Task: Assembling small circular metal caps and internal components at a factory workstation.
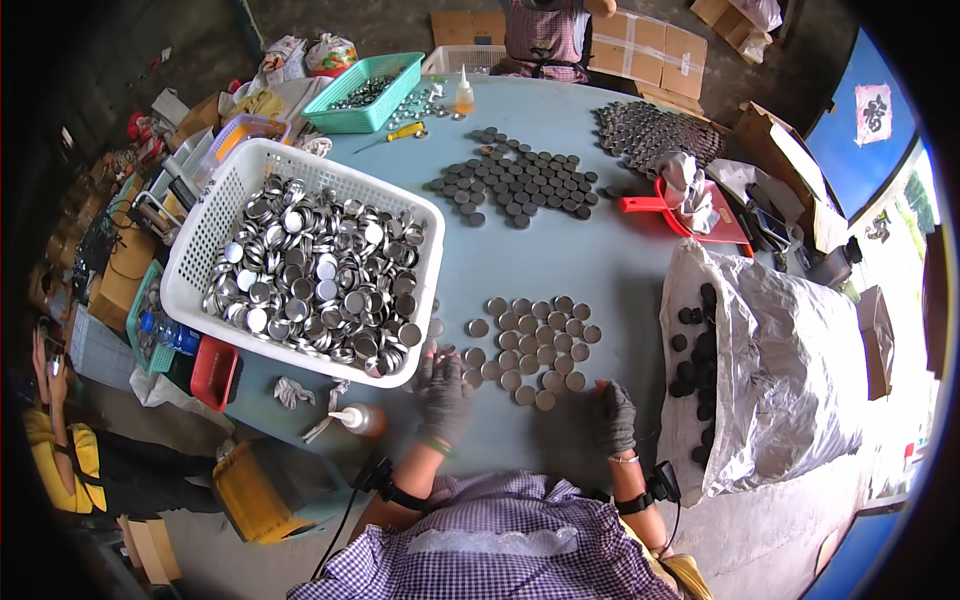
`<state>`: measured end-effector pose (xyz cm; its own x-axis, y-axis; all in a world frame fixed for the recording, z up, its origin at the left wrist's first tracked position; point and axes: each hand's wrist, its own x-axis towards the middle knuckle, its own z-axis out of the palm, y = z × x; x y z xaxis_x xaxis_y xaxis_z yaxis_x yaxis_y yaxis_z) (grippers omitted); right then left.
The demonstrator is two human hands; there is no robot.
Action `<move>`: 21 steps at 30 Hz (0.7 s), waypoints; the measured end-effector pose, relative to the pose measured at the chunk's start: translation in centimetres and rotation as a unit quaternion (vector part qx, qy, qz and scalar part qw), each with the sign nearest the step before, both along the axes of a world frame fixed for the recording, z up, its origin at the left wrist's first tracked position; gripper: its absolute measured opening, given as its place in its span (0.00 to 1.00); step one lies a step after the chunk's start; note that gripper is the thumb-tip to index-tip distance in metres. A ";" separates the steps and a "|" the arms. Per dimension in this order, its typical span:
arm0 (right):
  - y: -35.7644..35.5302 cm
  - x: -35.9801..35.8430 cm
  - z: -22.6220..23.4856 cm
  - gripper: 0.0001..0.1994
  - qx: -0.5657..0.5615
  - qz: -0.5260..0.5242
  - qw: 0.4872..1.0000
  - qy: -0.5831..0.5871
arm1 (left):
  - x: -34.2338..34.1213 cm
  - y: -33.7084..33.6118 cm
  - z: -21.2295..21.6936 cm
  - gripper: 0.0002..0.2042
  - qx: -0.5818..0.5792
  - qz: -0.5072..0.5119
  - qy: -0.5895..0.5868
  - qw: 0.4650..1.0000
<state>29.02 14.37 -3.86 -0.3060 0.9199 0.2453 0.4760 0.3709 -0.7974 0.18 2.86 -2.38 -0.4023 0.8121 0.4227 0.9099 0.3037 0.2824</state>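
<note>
My left hand [445,398], in a grey glove with bare fingertips, reaches forward with its fingers stretched out. Its fingertips touch the table at the left edge of a group of round metal caps [546,353], which lie flat with their dull grey faces up. To the right of this group, my right hand [616,418], gloved the same way, rests low over the table. Its fingers are curled together, and whatever may be between them is hidden. Close beyond my left hand stands a white perforated basket [428,290] heaped with shiny metal caps [320,270].
Dark round pieces [525,180] cover the table's middle, with more stacked at far right [655,135]. A red dustpan [645,204] and a white sack [780,370] of black pieces lie right. A squeeze bottle [362,420] stands near left. Another person [545,40] is across the table.
</note>
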 end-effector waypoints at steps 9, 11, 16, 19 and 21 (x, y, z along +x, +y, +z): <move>0.2 -2.3 0.1 0.11 0.138 0.031 0.986 -0.090 | 1.3 0.7 1.4 0.22 -0.043 -0.014 -0.012 0.999; 0.1 -2.7 0.8 0.11 0.129 0.026 0.988 -0.076 | 1.1 1.3 1.5 0.22 -0.057 -0.019 -0.012 0.998; -0.5 -2.5 1.9 0.12 0.116 0.031 0.993 -0.011 | 0.6 2.2 1.3 0.21 -0.056 -0.056 -0.016 0.997; -0.1 -2.0 0.8 0.13 0.113 0.021 0.993 0.000 | 0.9 2.2 1.4 0.20 -0.051 -0.074 -0.010 0.996; -0.2 -1.9 0.8 0.13 0.106 0.018 0.994 0.005 | 1.0 2.0 1.7 0.20 -0.049 -0.065 0.005 0.997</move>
<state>27.13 14.20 -3.09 -0.3350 0.8354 0.4357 0.4521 0.5483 -0.7036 1.23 4.86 -0.73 -0.2881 0.8943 0.3425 0.9457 0.2096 0.2483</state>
